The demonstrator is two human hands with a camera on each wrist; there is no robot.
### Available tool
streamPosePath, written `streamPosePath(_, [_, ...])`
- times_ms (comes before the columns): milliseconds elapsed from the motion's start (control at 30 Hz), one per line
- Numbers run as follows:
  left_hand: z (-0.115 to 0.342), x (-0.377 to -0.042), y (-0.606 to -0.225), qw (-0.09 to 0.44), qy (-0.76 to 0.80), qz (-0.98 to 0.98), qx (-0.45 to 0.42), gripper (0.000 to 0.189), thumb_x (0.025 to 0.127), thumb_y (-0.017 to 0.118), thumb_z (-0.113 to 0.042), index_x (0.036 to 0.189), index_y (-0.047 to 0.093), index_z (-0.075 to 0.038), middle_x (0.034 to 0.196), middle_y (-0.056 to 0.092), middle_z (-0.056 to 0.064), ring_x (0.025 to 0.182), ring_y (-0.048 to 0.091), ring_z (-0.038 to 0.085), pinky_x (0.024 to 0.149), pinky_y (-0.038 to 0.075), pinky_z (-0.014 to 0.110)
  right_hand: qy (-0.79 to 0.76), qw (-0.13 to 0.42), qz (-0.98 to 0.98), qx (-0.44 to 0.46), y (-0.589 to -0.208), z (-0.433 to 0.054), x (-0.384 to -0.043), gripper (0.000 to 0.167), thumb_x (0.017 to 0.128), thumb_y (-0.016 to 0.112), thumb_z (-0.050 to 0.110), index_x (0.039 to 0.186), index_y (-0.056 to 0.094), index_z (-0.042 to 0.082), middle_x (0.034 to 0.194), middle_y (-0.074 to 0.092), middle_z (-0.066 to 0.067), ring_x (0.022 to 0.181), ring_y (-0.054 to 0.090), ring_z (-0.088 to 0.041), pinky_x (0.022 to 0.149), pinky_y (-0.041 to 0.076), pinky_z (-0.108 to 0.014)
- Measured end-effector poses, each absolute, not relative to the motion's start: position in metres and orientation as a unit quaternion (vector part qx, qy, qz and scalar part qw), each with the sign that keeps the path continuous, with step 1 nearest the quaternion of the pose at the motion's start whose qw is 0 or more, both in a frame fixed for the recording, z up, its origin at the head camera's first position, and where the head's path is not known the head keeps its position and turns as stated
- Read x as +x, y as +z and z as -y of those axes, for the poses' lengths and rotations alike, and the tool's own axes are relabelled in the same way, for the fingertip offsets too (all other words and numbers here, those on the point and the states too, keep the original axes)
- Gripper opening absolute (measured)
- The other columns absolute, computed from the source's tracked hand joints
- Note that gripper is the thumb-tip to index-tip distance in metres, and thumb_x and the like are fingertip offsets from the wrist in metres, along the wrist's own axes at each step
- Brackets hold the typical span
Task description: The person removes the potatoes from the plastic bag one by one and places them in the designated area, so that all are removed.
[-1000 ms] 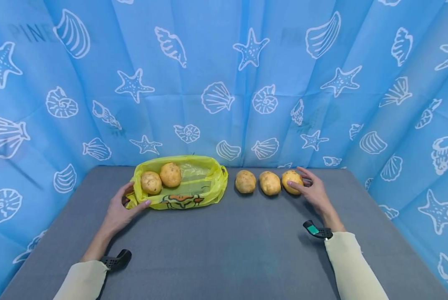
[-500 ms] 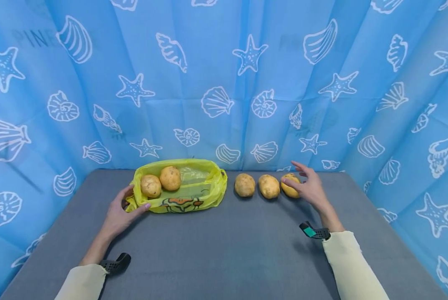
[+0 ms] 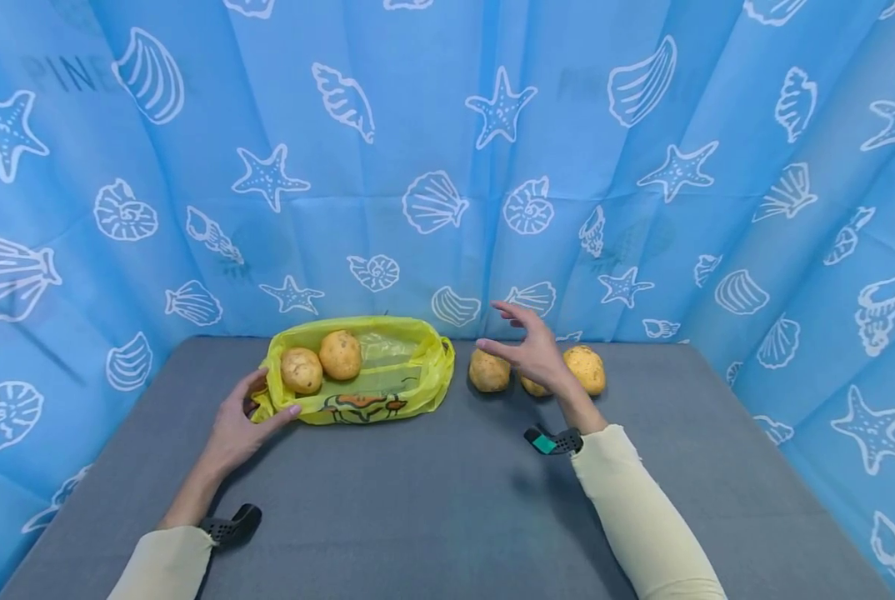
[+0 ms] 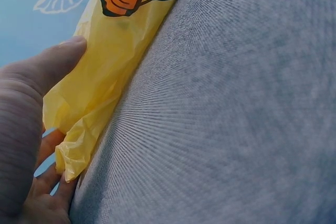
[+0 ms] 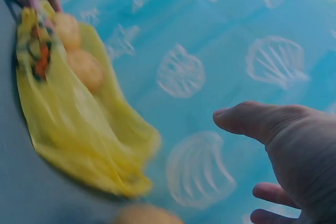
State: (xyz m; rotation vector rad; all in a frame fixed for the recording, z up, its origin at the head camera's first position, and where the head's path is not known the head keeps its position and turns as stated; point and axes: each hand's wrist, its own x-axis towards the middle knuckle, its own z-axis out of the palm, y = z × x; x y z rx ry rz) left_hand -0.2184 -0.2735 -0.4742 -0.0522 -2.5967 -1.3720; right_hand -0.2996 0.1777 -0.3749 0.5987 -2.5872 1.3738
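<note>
Bag point(image 3: 425, 398): on the worktop point(image 3: 387, 508), thin and limp by its look, apt to sag; best steadied at its rim
Bagged potatoes point(image 3: 340, 355): two, toward its left end
Loose potatoes point(image 3: 488, 377): three, right of it, probably firm, fairly weighty; cup round the middle
Left grip point(image 3: 239, 425): clamped on the bag's left end
Right grip point(image 3: 533, 346): thumb and fingers apart, holding nothing

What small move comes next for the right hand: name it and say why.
Probably lower the right hand and grip the loose potato nearest the yellow plastic bag: the hand hovers empty, thumb and fingers spread, close to that potato, while the left hand grips the open bag, with room beside its two potatoes.
</note>
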Motion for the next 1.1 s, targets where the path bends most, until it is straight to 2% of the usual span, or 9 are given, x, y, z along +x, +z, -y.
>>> streamPosePath(300, [0.27, -0.218, -0.478, 0.102, -0.46, 0.882, -0.015, 0.094, 0.09, 0.077, -0.041, 0.157, 0.026, 0.001, 0.148, 0.04, 0.03, 0.135, 0.039, 0.046, 0.111, 0.033, 0.061, 0.454, 0.007, 0.851, 0.264, -0.385, -0.093, -0.307, 0.067, 0.091, 0.078, 0.028, 0.15, 0.05, 0.012, 0.149, 0.047, -0.02, 0.133, 0.045, -0.044, 0.106, 0.041, -0.06])
streamPosePath(600, [0.273, -0.218, -0.475, 0.1, -0.461, 0.881, -0.017, 0.094, 0.091, 0.076, -0.042, 0.158, 0.025, 0.001, 0.149, 0.039, 0.03, 0.136, 0.038, 0.046, 0.111, 0.033, 0.062, 0.47, -0.05, 0.835, 0.282, -0.39, -0.029, -0.315, 0.068, 0.092, 0.077, 0.032, 0.151, 0.049, 0.013, 0.149, 0.048, -0.02, 0.132, 0.047, -0.042, 0.102, 0.046, -0.052])
streamPosePath(767, [0.274, -0.219, -0.476, 0.1, -0.458, 0.883, -0.016, 0.094, 0.091, 0.076, -0.042, 0.158, 0.026, 0.001, 0.148, 0.04, 0.029, 0.134, 0.04, 0.045, 0.11, 0.035, 0.061, 0.484, -0.081, 0.83, 0.266, -0.399, -0.004, -0.321, 0.07, 0.092, 0.077, 0.03, 0.153, 0.047, 0.014, 0.153, 0.044, -0.018, 0.133, 0.047, -0.044, 0.102, 0.049, -0.049])
streamPosePath(1100, [0.274, -0.219, -0.474, 0.096, -0.458, 0.884, -0.012, 0.095, 0.091, 0.076, -0.044, 0.158, 0.025, 0.0, 0.15, 0.039, 0.029, 0.135, 0.039, 0.046, 0.111, 0.033, 0.062, 0.476, -0.109, 0.838, 0.243, -0.41, 0.026, -0.32, 0.074, 0.094, 0.076, 0.027, 0.157, 0.04, 0.017, 0.158, 0.041, -0.011, 0.142, 0.04, -0.032, 0.11, 0.042, -0.05])
